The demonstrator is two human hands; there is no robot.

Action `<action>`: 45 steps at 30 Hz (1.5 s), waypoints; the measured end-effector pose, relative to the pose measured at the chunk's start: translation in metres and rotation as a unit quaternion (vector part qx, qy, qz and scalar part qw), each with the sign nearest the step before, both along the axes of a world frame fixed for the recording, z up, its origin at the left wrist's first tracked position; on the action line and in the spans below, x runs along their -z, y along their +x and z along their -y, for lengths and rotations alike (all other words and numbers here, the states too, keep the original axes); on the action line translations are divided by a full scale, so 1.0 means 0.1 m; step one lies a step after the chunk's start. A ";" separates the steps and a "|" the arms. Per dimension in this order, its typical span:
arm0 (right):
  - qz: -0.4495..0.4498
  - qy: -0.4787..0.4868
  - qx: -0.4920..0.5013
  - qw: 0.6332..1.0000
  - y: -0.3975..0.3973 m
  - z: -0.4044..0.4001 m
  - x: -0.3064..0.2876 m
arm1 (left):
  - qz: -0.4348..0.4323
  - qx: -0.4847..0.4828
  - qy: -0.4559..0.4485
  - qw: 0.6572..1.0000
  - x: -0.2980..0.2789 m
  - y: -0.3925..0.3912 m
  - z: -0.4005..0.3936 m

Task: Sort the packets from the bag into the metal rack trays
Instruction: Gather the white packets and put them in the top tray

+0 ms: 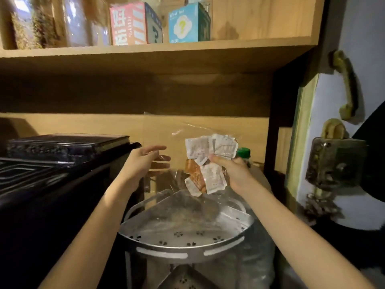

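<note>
A clear plastic bag (181, 142) full of several white and orange sauce packets (205, 163) hangs above the metal rack. My right hand (233, 171) grips the bag around the packets from the right. My left hand (149, 160) is to the left of the bag, fingers spread and reaching toward its loose plastic edge; I cannot tell whether it touches the film. Below them the rack's top tray (187, 247), a quarter-round metal tray with flower-shaped holes, holds no packets. A lower tray (185, 278) shows underneath at the bottom edge.
A black appliance (62, 155) fills the left side. A green-capped bottle (243, 154) stands behind my right hand. A wooden shelf (158, 53) overhead carries boxes and jars. A rusty padlock (335, 161) and handle hang on the door at the right.
</note>
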State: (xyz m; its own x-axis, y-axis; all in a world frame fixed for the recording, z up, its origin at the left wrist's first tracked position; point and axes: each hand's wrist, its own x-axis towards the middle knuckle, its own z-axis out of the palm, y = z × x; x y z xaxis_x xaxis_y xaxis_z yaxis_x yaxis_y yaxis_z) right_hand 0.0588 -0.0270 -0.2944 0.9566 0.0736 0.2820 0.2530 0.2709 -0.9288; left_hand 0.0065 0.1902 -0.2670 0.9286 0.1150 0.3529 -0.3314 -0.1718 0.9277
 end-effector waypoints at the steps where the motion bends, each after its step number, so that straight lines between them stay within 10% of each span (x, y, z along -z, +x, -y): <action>1: -0.011 -0.006 -0.020 1.000 -0.01 0.01 0.03 | -0.005 -0.002 -0.003 1.000 0.06 0.01 -0.02; 31: 0.087 -0.011 -0.141 0.986 -0.24 0.29 -0.51 | 0.087 0.108 -0.091 0.986 -0.11 -0.10 -0.15; 45: 0.014 -0.173 -0.154 0.973 -0.23 0.35 0.04 | 0.075 0.063 -0.063 0.993 -0.12 -0.11 -0.15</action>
